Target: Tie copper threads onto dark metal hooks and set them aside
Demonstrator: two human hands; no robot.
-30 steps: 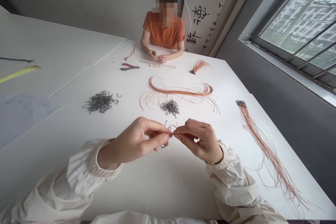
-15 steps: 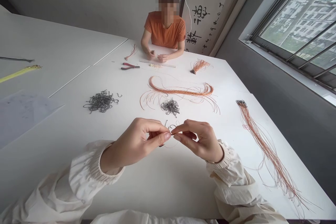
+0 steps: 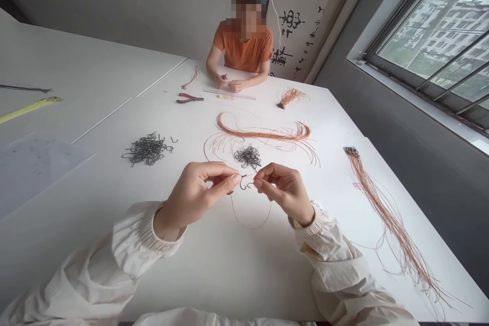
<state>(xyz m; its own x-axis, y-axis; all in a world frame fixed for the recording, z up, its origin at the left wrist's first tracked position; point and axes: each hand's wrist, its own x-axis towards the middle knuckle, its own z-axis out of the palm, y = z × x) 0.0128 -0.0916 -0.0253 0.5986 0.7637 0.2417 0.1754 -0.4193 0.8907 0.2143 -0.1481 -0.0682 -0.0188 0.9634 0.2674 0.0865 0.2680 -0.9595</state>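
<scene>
Two pinches meet at one hook and thread

Left hand is closed narrow, with thumb and forefinger pressed on the dark hook's shank at its fingertips. Right hand is pinched the same way, thumb and forefinger gripping the thin copper thread, the other fingers curled under. The two sets of fingertips sit just apart, with the hook between them. From under the left fingers the thread drops in a slack loop toward the person, then rises to the underside of the right hand, above the white table.

Just beyond the fingertips lies a small hook pile. Past it a long copper bundle curves across. Out beyond the left hand's outer side sits a bigger hook pile. Well off the right hand's outer side a second bundle streams along the table. Far beyond both hands lie red pliers, and a co-worker in an orange top keeps both hands close together on the table
</scene>
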